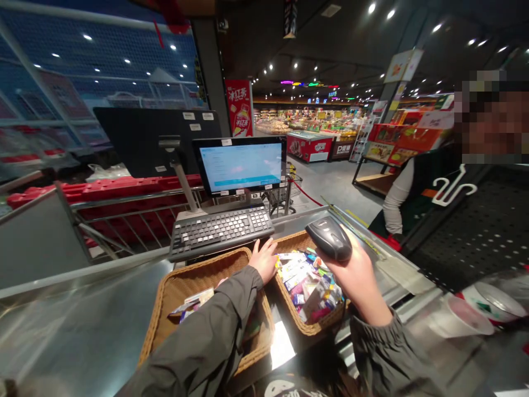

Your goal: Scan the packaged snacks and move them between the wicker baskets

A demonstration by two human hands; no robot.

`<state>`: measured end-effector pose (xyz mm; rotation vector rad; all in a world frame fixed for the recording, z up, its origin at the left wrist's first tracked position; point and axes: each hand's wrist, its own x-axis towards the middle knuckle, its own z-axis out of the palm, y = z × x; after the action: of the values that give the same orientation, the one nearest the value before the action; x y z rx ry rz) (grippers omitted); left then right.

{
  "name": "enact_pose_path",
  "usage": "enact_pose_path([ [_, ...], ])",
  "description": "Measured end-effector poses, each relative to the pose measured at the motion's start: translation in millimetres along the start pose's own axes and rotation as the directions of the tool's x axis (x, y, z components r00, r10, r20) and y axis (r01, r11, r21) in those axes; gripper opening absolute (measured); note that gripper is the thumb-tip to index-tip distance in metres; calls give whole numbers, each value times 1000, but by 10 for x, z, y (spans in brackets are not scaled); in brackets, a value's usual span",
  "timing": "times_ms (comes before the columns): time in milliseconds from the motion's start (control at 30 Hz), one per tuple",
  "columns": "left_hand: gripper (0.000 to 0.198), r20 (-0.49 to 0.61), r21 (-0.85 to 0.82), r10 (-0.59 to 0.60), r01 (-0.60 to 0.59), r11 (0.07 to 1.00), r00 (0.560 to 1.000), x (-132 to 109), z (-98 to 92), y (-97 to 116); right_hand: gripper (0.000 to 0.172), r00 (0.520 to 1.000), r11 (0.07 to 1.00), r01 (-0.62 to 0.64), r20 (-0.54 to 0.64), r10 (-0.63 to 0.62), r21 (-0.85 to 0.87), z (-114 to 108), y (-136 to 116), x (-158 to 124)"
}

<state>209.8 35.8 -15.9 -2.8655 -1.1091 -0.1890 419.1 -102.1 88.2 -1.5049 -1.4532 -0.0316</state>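
My right hand (pixel 359 274) is closed around a dark handheld barcode scanner (pixel 329 237), held up above a wicker basket (pixel 306 326) full of small colourful packets (pixel 309 281). My left hand (pixel 263 259) reaches forward between the two baskets, its fingers resting near the packets at the right basket's near-left rim; the fingers are partly spread and hold nothing I can see. A second wicker basket (pixel 173 286) lies under my left sleeve with a few packets in it.
A black keyboard (pixel 221 230) and a lit till screen (pixel 241 164) stand behind the baskets on the steel counter (pixel 82 325). A person in a dark vest (pixel 417 193) stands at the right. White lidded cups (pixel 463 320) sit at the right edge.
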Motion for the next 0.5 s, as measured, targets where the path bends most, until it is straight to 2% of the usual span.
enact_pose_path([
  [133, 28, 47, 90, -24, 19, 996, 999, 354, 107, 150, 57, 998, 999, -50, -33, 51, 17, -51, 146, 88],
  [267, 43, 139, 153, -18, -4, 988, 990, 581, 278, 310, 65, 992, 992, -116, -37, 118, 42, -70, 288, 194],
  [400, 33, 97, 160, -9, -7, 987, 995, 686, 417, 354, 67, 992, 991, -119, -28, 121, 61, -75, 466, 300],
  [500, 26, 93, 153, 49, -63, 986, 994, 757, 466, 338, 59, 997, 996, -72, -17, 74, 59, -38, 617, 369],
])
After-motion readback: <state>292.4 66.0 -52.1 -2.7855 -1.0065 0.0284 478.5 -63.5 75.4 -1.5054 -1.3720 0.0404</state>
